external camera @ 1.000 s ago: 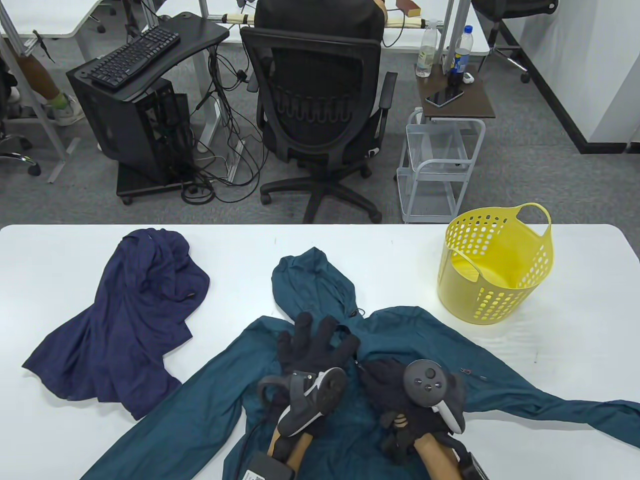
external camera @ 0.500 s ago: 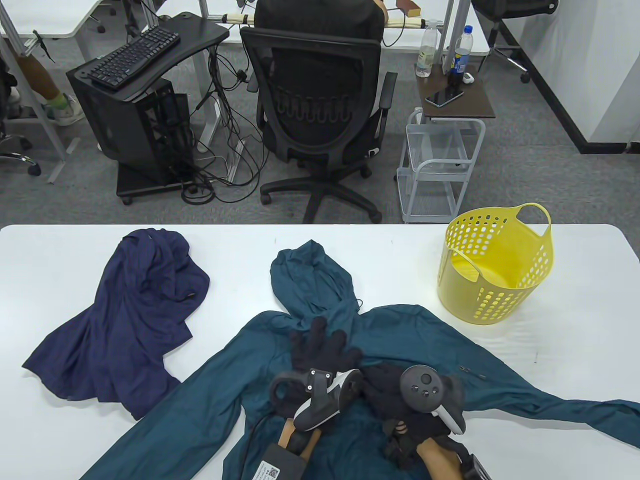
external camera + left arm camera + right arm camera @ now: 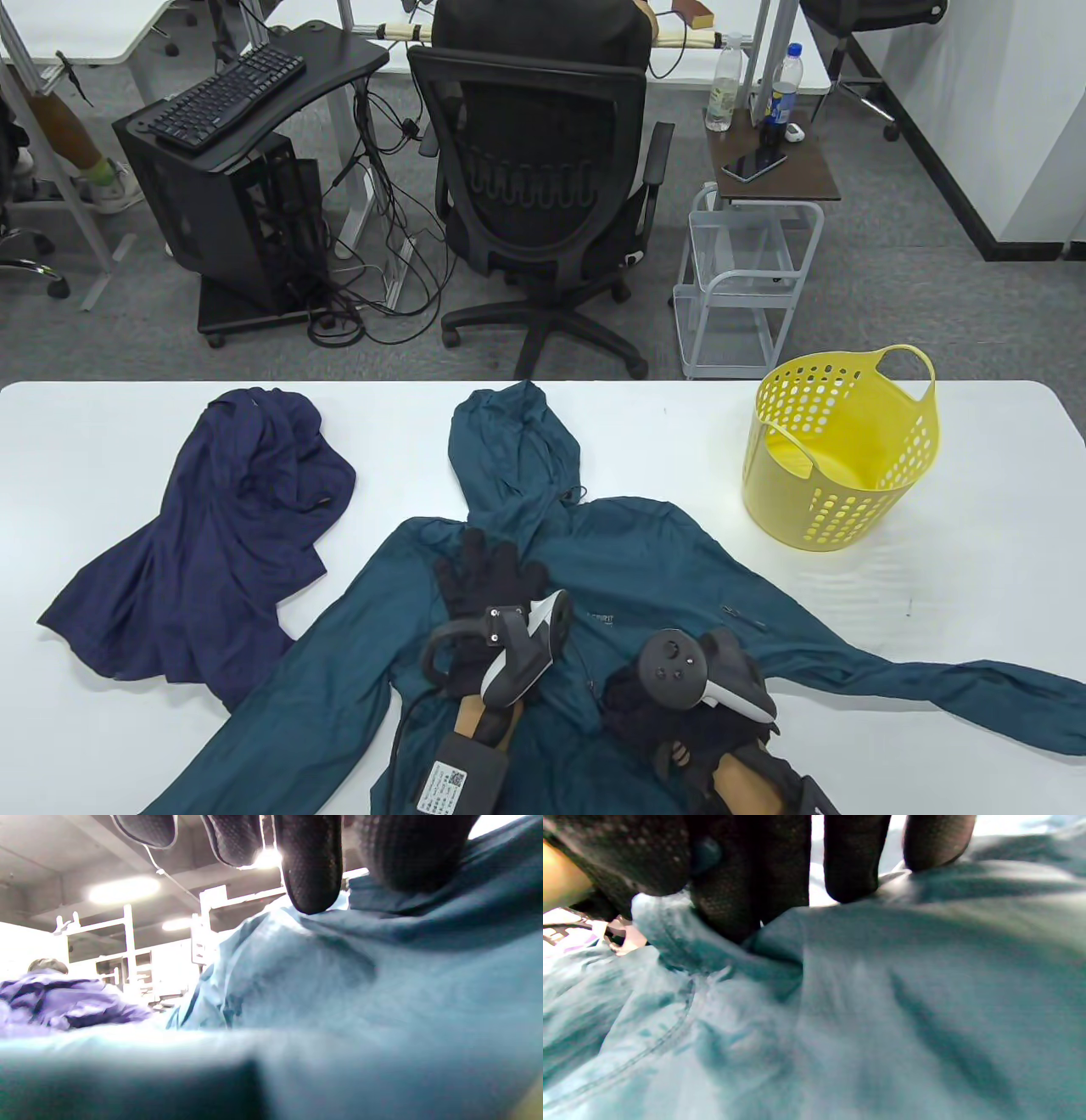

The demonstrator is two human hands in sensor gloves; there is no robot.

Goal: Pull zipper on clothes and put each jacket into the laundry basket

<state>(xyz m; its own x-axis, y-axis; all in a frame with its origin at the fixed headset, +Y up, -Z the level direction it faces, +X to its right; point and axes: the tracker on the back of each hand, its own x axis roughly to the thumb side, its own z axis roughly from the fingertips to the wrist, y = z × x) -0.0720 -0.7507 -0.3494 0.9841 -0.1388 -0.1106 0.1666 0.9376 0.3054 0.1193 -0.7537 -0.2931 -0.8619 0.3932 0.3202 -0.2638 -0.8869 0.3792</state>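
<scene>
Navy jacket [image 3: 204,543] left, yellow basket [image 3: 836,454] right

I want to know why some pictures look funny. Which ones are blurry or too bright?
Table view: sharp and evenly lit, teal jacket and yellow basket clear. Left wrist view: bottom foreground blurred, ceiling lights glare white, navy jacket washed out. Right wrist view: the teal cloth is soft and smeared, with a bright patch between the fingers.
</scene>
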